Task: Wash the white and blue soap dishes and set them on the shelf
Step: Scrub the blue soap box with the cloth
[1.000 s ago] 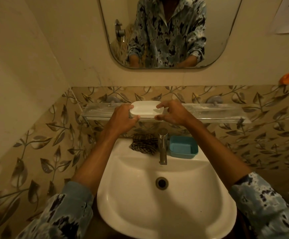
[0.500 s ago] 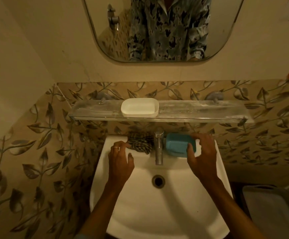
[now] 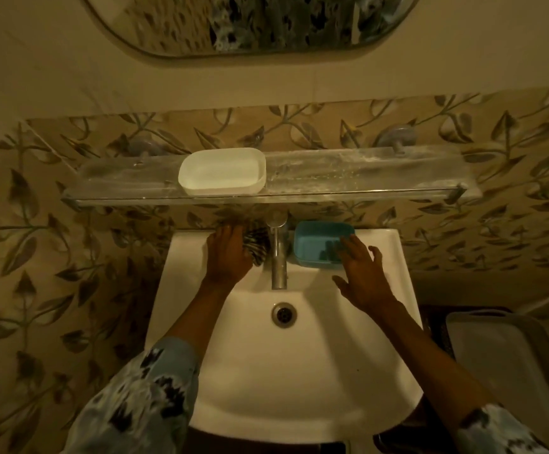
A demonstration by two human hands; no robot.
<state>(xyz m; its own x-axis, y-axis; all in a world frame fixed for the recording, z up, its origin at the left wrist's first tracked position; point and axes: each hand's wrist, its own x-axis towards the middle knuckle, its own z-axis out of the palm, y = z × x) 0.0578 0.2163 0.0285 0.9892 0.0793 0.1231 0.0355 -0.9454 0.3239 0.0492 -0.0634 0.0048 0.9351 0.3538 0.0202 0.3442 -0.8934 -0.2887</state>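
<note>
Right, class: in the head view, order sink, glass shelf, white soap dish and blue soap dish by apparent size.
sink, largest
glass shelf
white soap dish
blue soap dish, smallest-looking; the right hand covers part, so unsure

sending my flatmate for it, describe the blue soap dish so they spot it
Find the white sink. On its back ledge, right of the tap, sits the blue soap dish, the right hand over its near edge. The other dish is white, up on the shelf.

Left hand (image 3: 229, 257) now on cloth (image 3: 258, 248)
</note>
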